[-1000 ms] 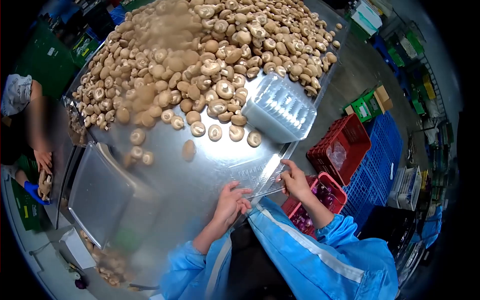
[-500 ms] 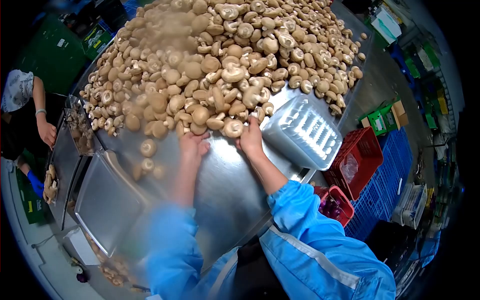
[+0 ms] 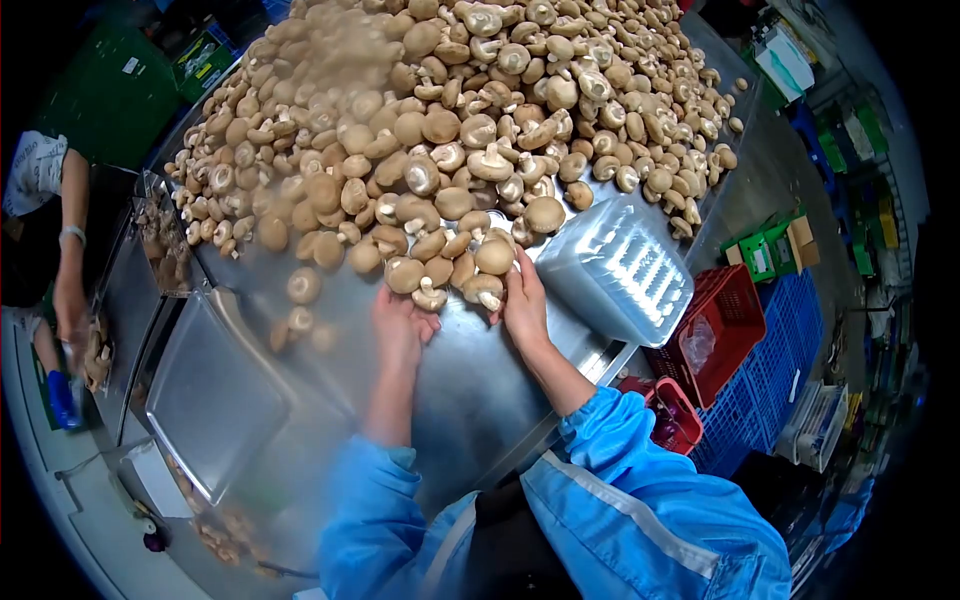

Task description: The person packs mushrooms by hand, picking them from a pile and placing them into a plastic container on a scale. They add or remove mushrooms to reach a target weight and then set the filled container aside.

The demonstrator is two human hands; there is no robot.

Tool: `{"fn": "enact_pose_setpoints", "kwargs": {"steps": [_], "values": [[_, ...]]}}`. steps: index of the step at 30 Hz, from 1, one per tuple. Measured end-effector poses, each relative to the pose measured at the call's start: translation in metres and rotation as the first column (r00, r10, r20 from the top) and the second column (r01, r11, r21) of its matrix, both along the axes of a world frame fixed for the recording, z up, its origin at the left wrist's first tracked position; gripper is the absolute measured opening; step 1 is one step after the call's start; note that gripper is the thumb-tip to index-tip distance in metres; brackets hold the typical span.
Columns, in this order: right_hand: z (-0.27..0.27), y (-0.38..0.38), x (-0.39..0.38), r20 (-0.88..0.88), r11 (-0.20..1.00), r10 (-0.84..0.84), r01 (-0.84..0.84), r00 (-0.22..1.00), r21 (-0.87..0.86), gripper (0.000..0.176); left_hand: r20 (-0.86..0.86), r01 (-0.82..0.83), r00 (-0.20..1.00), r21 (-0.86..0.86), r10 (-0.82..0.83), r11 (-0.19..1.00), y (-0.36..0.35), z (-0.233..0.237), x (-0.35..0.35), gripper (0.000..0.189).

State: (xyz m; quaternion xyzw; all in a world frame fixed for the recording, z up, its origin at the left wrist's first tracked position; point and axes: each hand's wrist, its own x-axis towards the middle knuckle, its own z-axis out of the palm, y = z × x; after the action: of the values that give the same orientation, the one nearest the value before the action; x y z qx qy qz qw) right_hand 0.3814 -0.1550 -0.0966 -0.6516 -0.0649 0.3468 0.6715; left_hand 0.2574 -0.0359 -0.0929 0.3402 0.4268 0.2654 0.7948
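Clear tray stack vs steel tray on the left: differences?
The clear tray stack is see-through ribbed plastic, several nested; the steel tray is one opaque, smooth metal piece. The stack sits at the edge of the mushroom pile, beside the right hand; the steel tray lies left of the left hand, away from the main pile. Both are rectangular.

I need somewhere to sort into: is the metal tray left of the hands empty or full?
Empty: the tray shows only bare shiny metal; the mushrooms lie heaped on the table beyond it.
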Motion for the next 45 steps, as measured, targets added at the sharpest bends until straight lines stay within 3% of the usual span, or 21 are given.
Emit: {"fn": "enact_pose_setpoints", "kwargs": {"steps": [8, 13, 18, 22, 23, 26, 29, 34, 35, 38, 42, 45], "values": [[0.045, -0.028, -0.043, -0.052, 0.991, 0.123, -0.120, 0.991, 0.051, 0.047, 0.052, -0.006, 0.999, 0.072, 0.002, 0.997, -0.034, 0.042, -0.066, 0.034], [0.074, 0.004, -0.094, -0.037, 0.960, 0.262, -0.257, 0.964, 0.114, 0.046, -0.032, -0.056, 0.997, 0.196, 0.064, 0.979, -0.016, 0.077, -0.144, 0.044], [0.085, 0.057, -0.154, 0.039, 0.879, 0.458, -0.459, 0.888, 0.126, 0.044, -0.231, -0.109, 0.955, 0.307, 0.185, 0.945, 0.015, 0.113, -0.236, 0.032], [0.079, 0.094, -0.202, 0.245, 0.822, 0.562, -0.566, 0.790, -0.062, 0.037, -0.261, -0.160, 0.929, 0.353, 0.261, 0.922, 0.040, 0.105, -0.304, 0.031], [0.050, 0.108, -0.213, 0.454, 0.849, 0.503, -0.520, 0.736, -0.097, 0.038, -0.293, -0.163, 0.916, 0.353, 0.274, 0.921, 0.045, 0.103, -0.318, 0.031], [0.025, 0.133, -0.236, 0.756, 0.853, 0.403, -0.510, 0.516, -0.107, 0.037, -0.333, -0.167, 0.896, 0.361, 0.294, 0.918, 0.060, 0.087, -0.355, 0.029], [0.028, 0.145, -0.253, 0.727, 0.831, 0.426, -0.550, 0.539, -0.079, 0.037, -0.433, -0.159, 0.835, 0.403, 0.341, 0.901, 0.070, 0.069, -0.380, 0.029], [0.049, 0.131, -0.251, 0.614, 0.780, 0.539, -0.616, 0.576, -0.107, 0.041, -0.523, -0.086, 0.791, 0.417, 0.316, 0.905, 0.063, 0.080, -0.395, 0.028], [0.028, 0.130, -0.248, 0.641, 0.815, 0.479, -0.575, 0.599, -0.072, 0.040, -0.554, -0.071, 0.766, 0.430, 0.325, 0.900, 0.063, 0.081, -0.400, 0.028], [0.071, 0.112, -0.244, 0.805, 0.823, 0.391, -0.562, 0.446, -0.088, 0.043, -0.548, -0.117, 0.732, 0.483, 0.404, 0.868, 0.060, 0.078, -0.420, 0.029], [0.098, 0.114, -0.256, 0.965, 0.747, 0.262, -0.641, 0.034, -0.180, 0.049, -0.474, -0.197, 0.723, 0.556, 0.503, 0.807, 0.049, 0.080, -0.430, 0.027], [0.090, 0.113, -0.254, 0.979, 0.709, 0.193, -0.680, -0.064, -0.184, 0.041, -0.396, -0.276, 0.728, 0.578, 0.560, 0.768, 0.041, 0.083, -0.428, 0.025]]}}
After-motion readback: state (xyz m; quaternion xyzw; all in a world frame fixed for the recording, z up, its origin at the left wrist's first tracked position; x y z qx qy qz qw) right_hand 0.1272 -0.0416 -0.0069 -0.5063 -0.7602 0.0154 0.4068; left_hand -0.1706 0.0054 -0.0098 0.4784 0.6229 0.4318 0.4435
